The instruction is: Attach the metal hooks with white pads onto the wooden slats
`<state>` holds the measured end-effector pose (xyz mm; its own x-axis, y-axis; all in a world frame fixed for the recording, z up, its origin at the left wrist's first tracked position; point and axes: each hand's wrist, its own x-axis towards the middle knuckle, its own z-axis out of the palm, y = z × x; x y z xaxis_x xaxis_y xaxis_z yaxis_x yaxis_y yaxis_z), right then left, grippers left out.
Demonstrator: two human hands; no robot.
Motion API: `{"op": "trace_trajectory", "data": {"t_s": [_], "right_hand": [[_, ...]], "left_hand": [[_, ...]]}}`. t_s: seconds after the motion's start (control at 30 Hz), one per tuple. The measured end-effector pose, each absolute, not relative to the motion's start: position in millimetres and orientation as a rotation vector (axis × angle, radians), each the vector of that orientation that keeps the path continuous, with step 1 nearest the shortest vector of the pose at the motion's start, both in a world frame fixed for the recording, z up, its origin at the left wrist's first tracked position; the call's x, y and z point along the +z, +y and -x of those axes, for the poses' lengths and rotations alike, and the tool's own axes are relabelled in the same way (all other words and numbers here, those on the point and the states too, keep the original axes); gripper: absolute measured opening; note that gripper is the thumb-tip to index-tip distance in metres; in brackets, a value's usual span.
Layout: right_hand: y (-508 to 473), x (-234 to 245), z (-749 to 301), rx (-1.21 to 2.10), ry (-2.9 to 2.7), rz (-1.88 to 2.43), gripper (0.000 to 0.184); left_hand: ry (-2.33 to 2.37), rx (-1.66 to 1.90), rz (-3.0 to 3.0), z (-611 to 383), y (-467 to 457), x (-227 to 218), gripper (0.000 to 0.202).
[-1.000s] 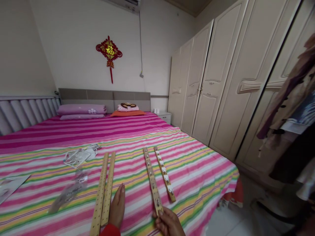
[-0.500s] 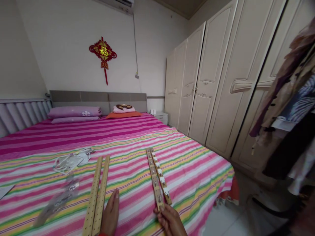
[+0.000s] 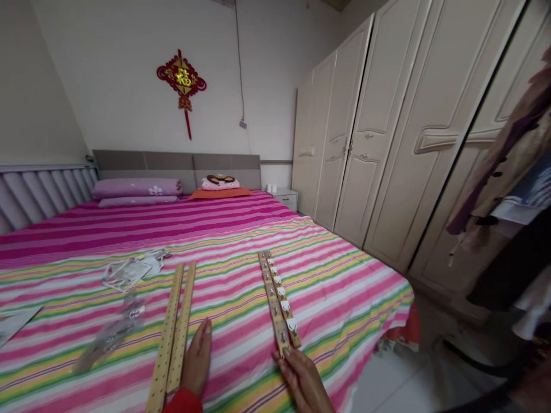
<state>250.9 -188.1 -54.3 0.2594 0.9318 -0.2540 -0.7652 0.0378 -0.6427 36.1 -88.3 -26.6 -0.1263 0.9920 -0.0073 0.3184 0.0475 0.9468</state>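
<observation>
My right hand (image 3: 303, 376) pinches the near end of a narrow wooden strip (image 3: 273, 301) with several metal fittings along it. Close against its right side lies a second wooden strip (image 3: 284, 302) carrying several white hook-like pieces. My left hand (image 3: 198, 354) rests on edge on the bedspread, fingers stretched out and holding nothing that I can see. Just left of it lie two long wooden strips with rows of holes, the nearer one (image 3: 181, 332) beside the hand and the other (image 3: 167, 335) further left.
A striped bedspread (image 3: 235, 321) covers the bed. On the left lie a clear plastic bag of small metal parts (image 3: 114, 332), another packet with white pieces (image 3: 131, 272) and a paper sheet (image 3: 17, 324). Wardrobes (image 3: 394, 137) and hanging clothes (image 3: 512, 172) stand to the right.
The view has tilted slightly down, so everything appears a little higher. My right hand keeps its pinch on the strip, and my left hand stays beside the holed strips.
</observation>
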Motion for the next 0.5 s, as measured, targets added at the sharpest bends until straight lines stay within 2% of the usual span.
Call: {"op": "trace_trajectory", "data": {"t_s": [0.3,0.5], "right_hand": [[-191,-47,-262,1.333,-0.356,0.909,0.030],[-192,-43,-276,1.331,-0.376,0.935,0.030]], "left_hand": [[1.566,1.093,-1.350,-36,-90,-26,0.056],[1.510,1.185,-1.302,-36,-89,-28,0.049]]}}
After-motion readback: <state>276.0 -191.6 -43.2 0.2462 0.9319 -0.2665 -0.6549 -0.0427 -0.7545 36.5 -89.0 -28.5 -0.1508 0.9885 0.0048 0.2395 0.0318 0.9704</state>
